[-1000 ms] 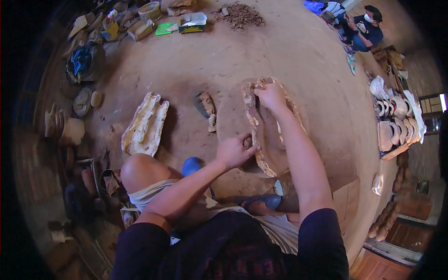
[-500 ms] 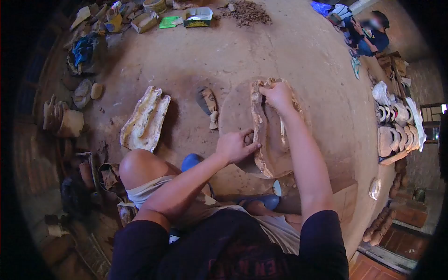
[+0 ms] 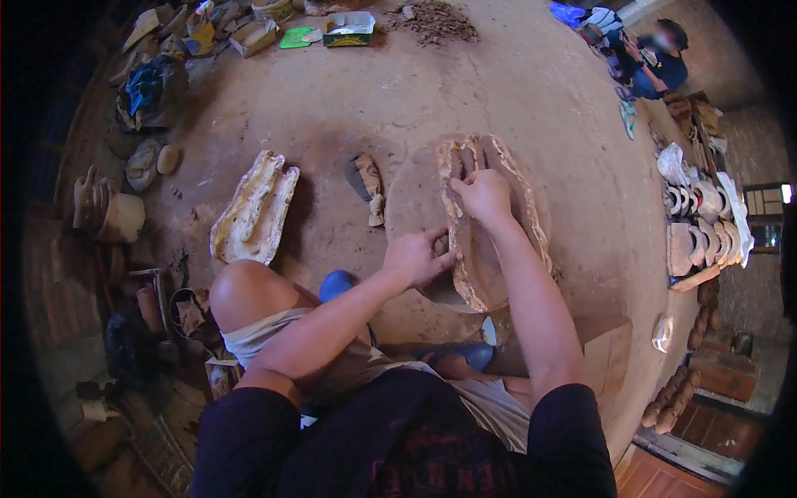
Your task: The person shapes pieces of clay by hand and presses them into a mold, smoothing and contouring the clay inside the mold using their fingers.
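A long pale mould (image 3: pixel 531 217) with a rough rim and brown clay along its inside lies on a round board (image 3: pixel 408 195) on the floor. Against the mould's left outer side rests my left hand (image 3: pixel 415 259), fingers curled round something dark that I cannot make out. Inside the mould, at its upper left wall, my right hand (image 3: pixel 483 197) presses with fingers bunched on the clay. To the left lies a second pale mould half (image 3: pixel 253 212), hollow side up. Between them is a dark cloth bundle (image 3: pixel 367 184) with a tied end.
A person (image 3: pixel 656 62) sits at the upper right. Curved clay pieces (image 3: pixel 706 241) are stacked at the right. Crumbled clay (image 3: pixel 436 21) and a green-yellow box (image 3: pixel 349 30) lie at the top. A bucket (image 3: pixel 123 217) stands left. My knee (image 3: pixel 249 295) is close to the left mould.
My right hand has moved down along the mould's left wall from its upper end. My left hand stays at the outer side. The view has shifted slightly.
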### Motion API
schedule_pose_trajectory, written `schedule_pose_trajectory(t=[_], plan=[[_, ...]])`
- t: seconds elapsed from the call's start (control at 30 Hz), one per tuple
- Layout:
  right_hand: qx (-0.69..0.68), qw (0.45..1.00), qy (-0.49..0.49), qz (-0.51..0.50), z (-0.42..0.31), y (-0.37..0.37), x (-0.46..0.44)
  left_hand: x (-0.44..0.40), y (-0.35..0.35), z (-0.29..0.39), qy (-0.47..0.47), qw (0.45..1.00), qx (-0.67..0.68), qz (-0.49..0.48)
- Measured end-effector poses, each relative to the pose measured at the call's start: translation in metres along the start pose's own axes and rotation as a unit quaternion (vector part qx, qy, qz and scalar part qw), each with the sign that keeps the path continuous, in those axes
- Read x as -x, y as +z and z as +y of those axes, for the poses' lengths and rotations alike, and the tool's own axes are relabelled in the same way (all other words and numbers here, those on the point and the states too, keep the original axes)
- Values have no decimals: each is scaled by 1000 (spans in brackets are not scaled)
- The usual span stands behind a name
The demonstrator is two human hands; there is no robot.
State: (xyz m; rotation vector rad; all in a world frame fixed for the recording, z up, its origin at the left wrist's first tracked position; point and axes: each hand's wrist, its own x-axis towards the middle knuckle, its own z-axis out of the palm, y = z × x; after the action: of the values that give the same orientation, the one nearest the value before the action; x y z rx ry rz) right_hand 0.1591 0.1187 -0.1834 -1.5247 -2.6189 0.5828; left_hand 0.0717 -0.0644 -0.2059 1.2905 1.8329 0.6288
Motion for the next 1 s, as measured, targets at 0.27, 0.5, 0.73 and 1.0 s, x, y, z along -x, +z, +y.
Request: schedule_pose_trajectory(t=[0.27,0.5,0.73,1.0], plan=[[31,997,-3,-65,3,-26,28,1,-3,1,-1,1000,16,-4],[-87,993,75,2,5,-23,81,1,-4,4,-19,1000,16,-2],[-137,988,62,37,7,-10,130,-1,-11,4,-7,1000,11,-4],[-86,996,14,-24,17,-11,172,-12,-24,-4,-18,1000,12,0]])
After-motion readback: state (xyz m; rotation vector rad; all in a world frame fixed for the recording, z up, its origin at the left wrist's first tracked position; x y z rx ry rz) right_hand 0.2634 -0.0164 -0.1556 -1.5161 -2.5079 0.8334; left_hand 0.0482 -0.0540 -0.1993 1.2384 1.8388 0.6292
